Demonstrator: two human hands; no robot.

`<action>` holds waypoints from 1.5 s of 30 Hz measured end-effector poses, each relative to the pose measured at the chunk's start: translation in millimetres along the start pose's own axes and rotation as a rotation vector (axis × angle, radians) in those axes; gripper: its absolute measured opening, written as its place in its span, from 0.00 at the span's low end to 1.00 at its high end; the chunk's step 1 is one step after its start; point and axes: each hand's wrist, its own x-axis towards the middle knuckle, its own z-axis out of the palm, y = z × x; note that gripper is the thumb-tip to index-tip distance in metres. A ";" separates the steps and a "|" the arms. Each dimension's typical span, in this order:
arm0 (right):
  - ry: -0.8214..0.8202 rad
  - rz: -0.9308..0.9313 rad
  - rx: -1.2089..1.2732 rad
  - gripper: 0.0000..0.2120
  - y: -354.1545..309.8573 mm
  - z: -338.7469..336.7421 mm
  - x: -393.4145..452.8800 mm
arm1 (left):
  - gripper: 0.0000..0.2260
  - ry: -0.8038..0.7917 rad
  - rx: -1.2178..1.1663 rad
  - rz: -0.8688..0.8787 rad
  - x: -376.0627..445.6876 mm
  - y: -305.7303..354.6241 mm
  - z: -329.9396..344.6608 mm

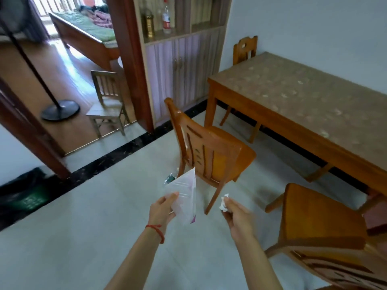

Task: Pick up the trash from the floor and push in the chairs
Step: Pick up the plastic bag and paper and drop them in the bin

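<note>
Over the pale tiled floor (104, 216), seen from the head camera, both hands are held out in front of the body. A clear plastic bag (184, 195) with a pink lower edge is gripped by the left hand (162, 208), the thumb laid across its front and the other fingers curled behind it. A red string bracelet (156, 230) is worn on the left wrist. A small crumpled white paper scrap (224, 203) is pinched at the fingertips of the right hand (237, 220); that hand is slightly blurred.

Just beyond the bag, a further piece of trash (170, 178), dark green and clear, is seen on the floor beside the rear leg of a wooden chair (211, 151). This chair is pulled well out from the wooden table (303, 105) and turned at an angle to it. A second chair (318, 225) is set out from the table's near end, at lower right. A third chair (245, 49) is tucked against the table's far side by the wall.

At left, a green bin lined with a black bag (29, 193) is placed against the wall. A small wooden chair (107, 101) and a fan stand (59, 109) are noted through the doorway.
</note>
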 end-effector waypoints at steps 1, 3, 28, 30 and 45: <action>-0.012 -0.001 -0.026 0.02 1.0 9.7 -2.9 | 0.02 0.016 -0.020 0.018 -1.8 4.9 -7.1; -0.036 0.002 -0.064 0.03 3.9 29.1 -8.9 | 0.02 0.047 -0.055 0.046 -4.2 13.3 -22.8; -0.526 0.093 -0.314 0.02 187.7 280.9 -168.4 | 0.05 0.438 -0.354 0.188 -48.1 92.9 -373.0; -0.561 0.105 -0.349 0.02 204.9 303.2 -177.9 | 0.05 0.479 -0.384 0.194 -48.9 99.5 -398.9; -0.740 0.184 -0.475 0.02 249.1 513.5 -163.0 | 0.12 0.678 -0.480 0.286 41.2 191.6 -501.3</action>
